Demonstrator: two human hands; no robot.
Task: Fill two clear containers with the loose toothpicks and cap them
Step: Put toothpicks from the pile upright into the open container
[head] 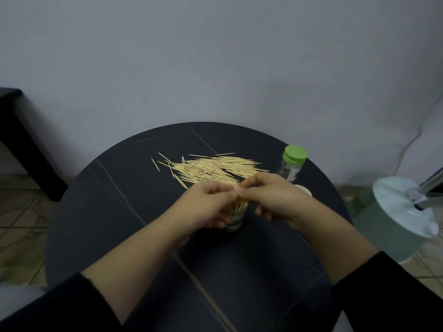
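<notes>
HEAD VIEW: A person's left hand [211,209] grips an uncapped jar [236,222] packed with toothpicks [241,204]; the right hand [273,200] pinches just above its mouth, on what cannot be told. Beyond the grip a big loose pile [215,168] remains; right of it a second jar [291,164] stands green-capped. The job looks about half done
</notes>
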